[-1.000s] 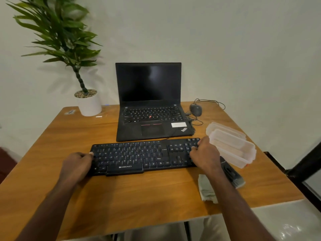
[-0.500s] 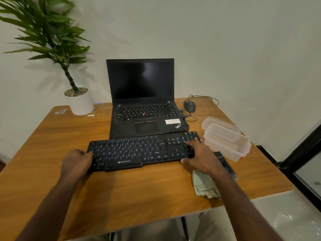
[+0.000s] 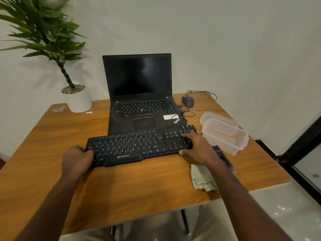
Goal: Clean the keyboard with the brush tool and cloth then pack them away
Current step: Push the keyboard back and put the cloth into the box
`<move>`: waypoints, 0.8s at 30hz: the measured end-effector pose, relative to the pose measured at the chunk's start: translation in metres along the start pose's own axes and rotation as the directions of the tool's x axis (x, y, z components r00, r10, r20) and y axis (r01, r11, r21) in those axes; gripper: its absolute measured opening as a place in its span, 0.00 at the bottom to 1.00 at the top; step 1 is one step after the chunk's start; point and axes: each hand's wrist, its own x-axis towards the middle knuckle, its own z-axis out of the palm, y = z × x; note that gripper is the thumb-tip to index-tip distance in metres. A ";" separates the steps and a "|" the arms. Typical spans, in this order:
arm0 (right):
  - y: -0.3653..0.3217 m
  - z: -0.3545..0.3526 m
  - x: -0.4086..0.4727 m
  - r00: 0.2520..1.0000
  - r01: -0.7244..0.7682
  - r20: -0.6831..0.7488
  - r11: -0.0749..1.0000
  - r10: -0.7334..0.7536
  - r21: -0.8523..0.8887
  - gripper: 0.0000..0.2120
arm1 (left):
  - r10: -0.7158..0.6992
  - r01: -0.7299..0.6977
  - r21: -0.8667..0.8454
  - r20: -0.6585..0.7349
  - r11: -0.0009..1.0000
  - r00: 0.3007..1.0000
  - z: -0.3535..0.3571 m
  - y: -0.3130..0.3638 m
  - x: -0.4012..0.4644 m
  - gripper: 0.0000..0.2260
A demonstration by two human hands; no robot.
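- Keyboard (image 3: 139,145) is lying across the counter (image 3: 139,185) in front of the laptop (image 3: 140,101), long axis running left to right.
- Left hand (image 3: 76,160) is gripping its left end, fingers curled round the edge.
- Right hand (image 3: 196,146) is resting on the numpad end, fingers spread fairly flat, thumb at the front edge.
- Brush tool (image 3: 225,159) and cloth (image 3: 202,178) are lying just beside the right hand, so that hand is nearer; container (image 3: 225,136) is sitting beyond them.
- Writing that is reading clearly: "ZEBRONICS" on keyboard, "ThinkPad" on laptop.
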 end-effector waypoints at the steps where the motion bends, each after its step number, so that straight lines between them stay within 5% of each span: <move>1: 0.000 0.000 0.000 1.000 -0.004 -0.001 1.000 0.004 0.002 0.37 | 0.010 -0.010 0.011 -0.004 1.000 1.000 0.000 0.000 -0.001 0.09; 8: -0.003 -0.001 -0.002 0.992 0.025 -0.119 0.999 -0.028 -0.021 0.34 | 0.092 -0.084 0.086 -0.096 0.993 0.991 0.007 -0.006 -0.004 0.16; 14: -0.004 -0.002 -0.003 0.992 0.029 -0.125 0.998 -0.034 -0.048 0.30 | 0.348 -0.299 0.233 -0.212 0.925 0.913 0.029 0.023 -0.031 0.21; 19: -0.003 -0.005 -0.012 0.984 0.055 -0.171 0.998 -0.058 -0.023 0.23 | 0.586 -0.586 0.012 -0.011 0.810 0.810 0.073 0.065 -0.066 0.06; 24: 0.007 -0.021 -0.035 0.957 0.085 -0.283 0.995 -0.068 0.046 0.14 | 0.728 -0.722 -0.119 0.203 0.682 0.655 0.106 0.095 -0.097 0.06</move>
